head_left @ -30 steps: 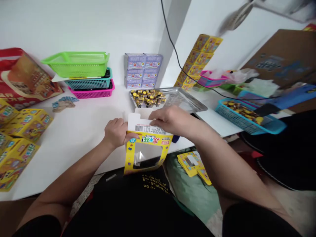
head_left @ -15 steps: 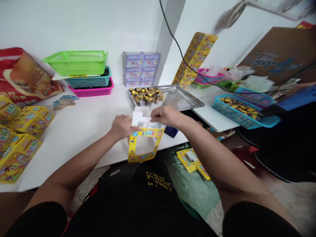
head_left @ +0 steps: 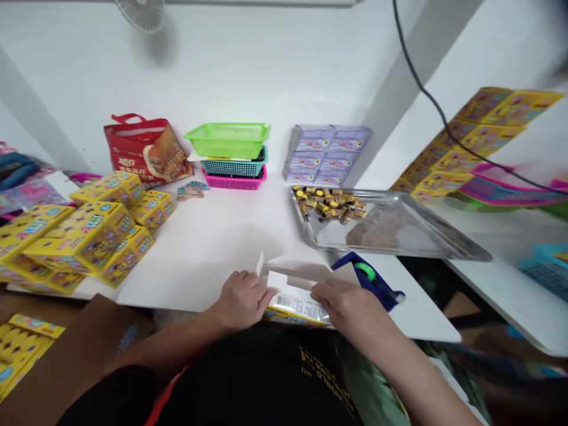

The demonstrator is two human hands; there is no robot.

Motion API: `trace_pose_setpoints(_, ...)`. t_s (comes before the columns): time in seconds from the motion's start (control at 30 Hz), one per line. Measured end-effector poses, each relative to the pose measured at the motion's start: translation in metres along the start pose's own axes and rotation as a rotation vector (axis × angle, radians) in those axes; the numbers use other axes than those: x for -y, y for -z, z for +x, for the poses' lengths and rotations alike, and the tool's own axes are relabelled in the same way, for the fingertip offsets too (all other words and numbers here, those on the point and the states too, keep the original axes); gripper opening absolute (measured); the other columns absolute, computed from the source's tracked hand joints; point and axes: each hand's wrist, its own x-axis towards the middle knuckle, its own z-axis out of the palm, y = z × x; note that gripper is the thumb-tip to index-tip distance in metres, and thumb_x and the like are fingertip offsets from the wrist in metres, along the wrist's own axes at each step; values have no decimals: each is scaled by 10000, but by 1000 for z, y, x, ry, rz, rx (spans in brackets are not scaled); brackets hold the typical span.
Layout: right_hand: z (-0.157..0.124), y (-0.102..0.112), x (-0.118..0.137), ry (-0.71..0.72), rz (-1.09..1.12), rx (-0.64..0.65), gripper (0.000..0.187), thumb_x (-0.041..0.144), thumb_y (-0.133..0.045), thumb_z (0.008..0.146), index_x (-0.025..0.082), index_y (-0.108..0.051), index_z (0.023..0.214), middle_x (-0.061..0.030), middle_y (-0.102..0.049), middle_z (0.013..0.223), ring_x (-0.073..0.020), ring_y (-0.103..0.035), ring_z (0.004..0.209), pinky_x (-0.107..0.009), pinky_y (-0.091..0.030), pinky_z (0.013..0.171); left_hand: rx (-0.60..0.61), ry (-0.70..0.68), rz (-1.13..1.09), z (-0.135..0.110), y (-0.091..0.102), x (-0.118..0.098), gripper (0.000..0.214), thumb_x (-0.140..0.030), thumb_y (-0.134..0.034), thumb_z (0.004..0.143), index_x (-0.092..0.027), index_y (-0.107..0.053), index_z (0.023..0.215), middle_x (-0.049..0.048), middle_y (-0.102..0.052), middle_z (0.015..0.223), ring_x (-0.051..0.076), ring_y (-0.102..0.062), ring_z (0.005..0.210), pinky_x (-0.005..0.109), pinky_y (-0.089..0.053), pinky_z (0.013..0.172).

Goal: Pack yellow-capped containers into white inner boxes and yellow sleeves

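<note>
My left hand [head_left: 242, 300] and my right hand [head_left: 348, 307] grip a yellow cardboard box [head_left: 295, 309] from either side at the front edge of the white table [head_left: 195, 260]. The box lies low and nearly flat, with its barcode label facing up and a white flap standing out towards the table. Most of its lower part is hidden by my hands and the table edge. A blue tape dispenser [head_left: 368, 278] with a green hub lies just beyond my right hand, not touching it.
A steel tray [head_left: 390, 228] holds small yellow-and-black items at its far left. Stacked yellow boxes [head_left: 89, 236] stand at left, purple boxes [head_left: 326, 154] at the back, with stacked plastic baskets [head_left: 233, 154] and a red bag [head_left: 146, 148] beside them. A black cable [head_left: 444, 118] hangs at right.
The view has swung left. My hands have brought the box down towards the table's front edge, and its window no longer shows. The blue dispenser now appears fully on the table.
</note>
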Motion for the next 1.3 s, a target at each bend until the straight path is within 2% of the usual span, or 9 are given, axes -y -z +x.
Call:
trace_pose_setpoints(0.17,9,-10,15,3,-289,-20,162,106,-605,895,189,-654,765,-151,-676,894,-299,-633,889,-340,-452,572,61,171,-15,0,-4,-12,308,-266,-560,1004,-180,-572,708,32,-585,680,157,-541,595,303,-379,573)
trace_pose_setpoints(0.3,-5,-6,24,-4,-295,-119,144,63,-560,909,168,-657,894,-136,-665,919,-276,-613,878,-374,-513,665,139,185,13,5,-2,-13,238,-246,-559,980,-190,-549,749,35,-584,681,178,-553,597,306,-357,557)
trace_pose_setpoints(0.5,-37,-19,14,46,-203,-603,279,73,-659,899,217,-646,1137,-91,-704,1105,-262,-672,1069,-402,-562,831,261,230,9,14,0,-17,110,-207,-514,963,-184,-565,868,56,-613,767,194,-564,620,304,-318,545)
trace_pose_setpoints(0.67,-36,-38,3,-523,444,-1129,128,258,-640,969,225,-655,1092,-74,-704,1068,-233,-679,1004,-393,-558,801,342,231,-38,12,-4,-15,275,-226,-431,1009,-201,-553,763,25,-577,681,170,-548,589,292,-296,563)
trace_pose_setpoints(0.77,-22,-42,-5,-800,958,-1313,208,396,-679,932,212,-649,1026,-65,-711,1036,-217,-683,977,-326,-537,713,407,265,-27,10,-5,-14,350,-306,-408,1031,-202,-560,734,16,-552,632,170,-538,570,287,-264,554)
trace_pose_setpoints(0.87,-12,-40,-17,-879,1240,-1321,343,399,-815,781,224,-651,1027,-50,-723,1048,-210,-689,1000,-314,-535,751,413,257,40,5,-8,-15,411,-403,-429,1033,-206,-559,697,20,-536,610,184,-550,597,284,-265,561)
trace_pose_setpoints(1.03,-13,-35,-23,-909,1270,-1259,478,374,-898,644,234,-639,1021,-57,-726,1031,-228,-683,990,-335,-532,766,296,143,113,-5,-16,-14,450,-436,-477,1029,-209,-547,647,24,-522,591,190,-541,594,285,-312,560)
trace_pose_setpoints(1.2,-15,-42,-13,-929,1319,-677,490,440,-897,653,254,-698,1060,-50,-722,1121,-225,-680,931,-374,-560,831,102,38,67,-3,-26,-12,424,-394,-560,984,-216,-486,606,16,-454,556,183,-472,515,289,-277,489)
trace_pose_setpoints(1.3,-16,-49,-12,-961,1317,-484,576,395,-890,627,270,-686,1151,-32,-730,1117,-233,-684,917,-374,-569,816,26,57,11,-3,-30,-15,230,-349,-618,961,-213,-590,777,22,-537,624,194,-521,545,298,-346,478)
